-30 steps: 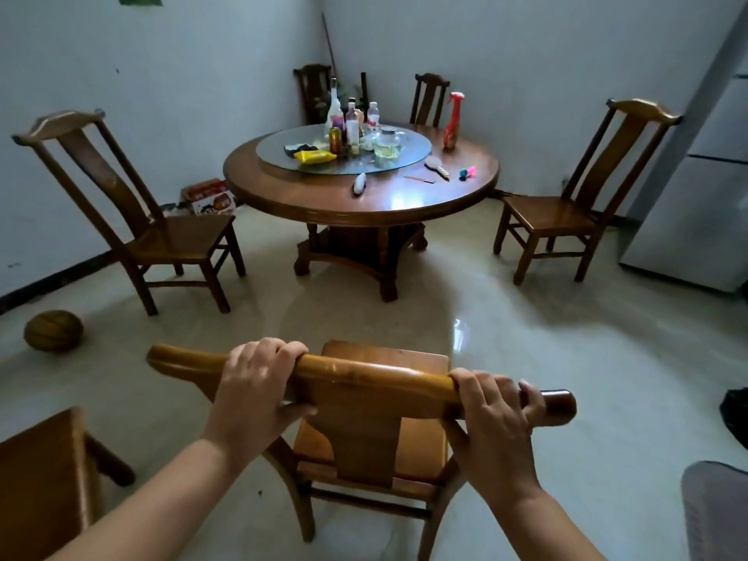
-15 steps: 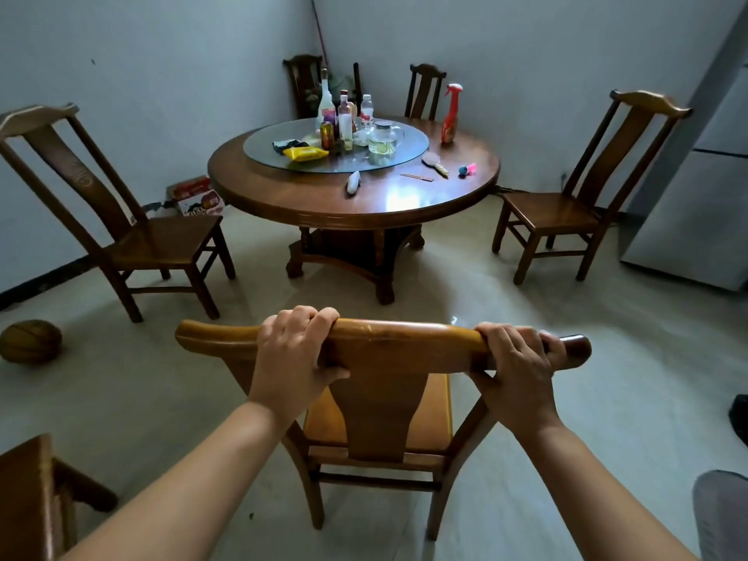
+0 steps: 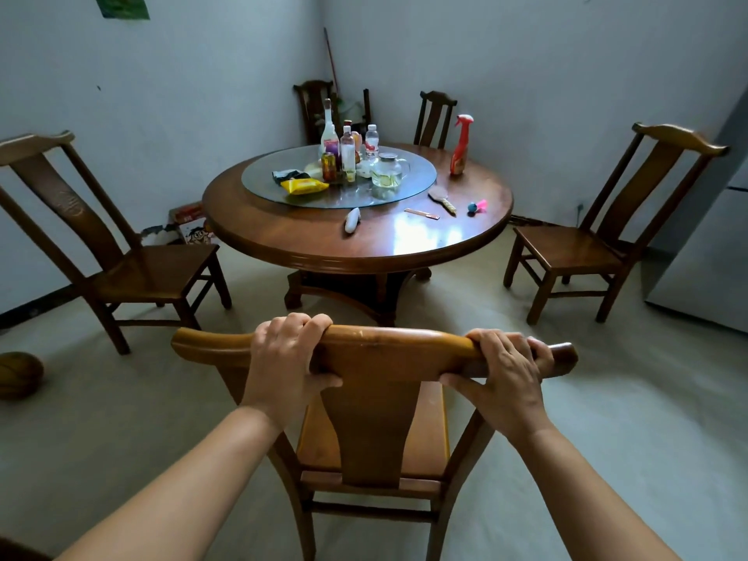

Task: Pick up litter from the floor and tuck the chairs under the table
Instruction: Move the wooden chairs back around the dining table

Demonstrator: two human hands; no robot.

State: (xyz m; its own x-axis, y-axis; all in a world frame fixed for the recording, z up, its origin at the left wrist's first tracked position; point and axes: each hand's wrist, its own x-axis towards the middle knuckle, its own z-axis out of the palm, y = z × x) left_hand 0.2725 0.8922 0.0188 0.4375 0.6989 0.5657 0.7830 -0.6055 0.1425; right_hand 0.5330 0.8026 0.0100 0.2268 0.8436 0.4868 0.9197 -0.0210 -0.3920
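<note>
Your left hand (image 3: 289,358) and right hand (image 3: 504,372) both grip the curved top rail of the near chair (image 3: 374,402), fingers curled over the front edge and thumbs beneath. The left hand sits left of the centre back splat; the right hand sits near the rail's right end. This chair faces the round table (image 3: 356,244) and stands apart from it, bare floor (image 3: 607,398) between them. A second chair (image 3: 121,253) stands at the left and a third chair (image 3: 599,236) at the right, both pulled out from the table. On the table are bottles (image 3: 348,151), a red spray bottle (image 3: 459,145), a glass jug (image 3: 386,172) and a yellow packet (image 3: 303,186). A ball (image 3: 18,374) lies on the floor at far left.
</note>
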